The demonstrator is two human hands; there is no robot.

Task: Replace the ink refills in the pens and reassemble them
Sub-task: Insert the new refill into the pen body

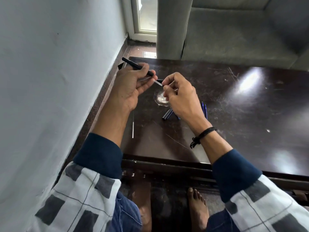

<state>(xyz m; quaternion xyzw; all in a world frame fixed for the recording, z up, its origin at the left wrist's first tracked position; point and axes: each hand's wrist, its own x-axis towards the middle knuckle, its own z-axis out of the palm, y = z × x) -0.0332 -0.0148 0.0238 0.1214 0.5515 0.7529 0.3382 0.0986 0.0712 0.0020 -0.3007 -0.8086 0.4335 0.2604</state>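
My left hand point(132, 84) grips a black pen barrel point(133, 65) that points up and left over the dark table point(234, 101). My right hand point(178, 92) pinches a thin clear refill point(158, 82), whose tip reaches toward the barrel's open end. A small black piece point(160, 80) shows just above the refill at my right fingertips. On the table behind my right hand lie a dark blue pen part point(167, 114) and two blue refills point(204, 109). A thin clear refill point(133, 124) lies near my left wrist.
A grey wall point(50, 64) runs close along the left. A grey sofa point(234, 30) stands past the table's far edge. A round mark point(161, 98) sits mid-table. My bare feet point(197, 206) are under the near edge.
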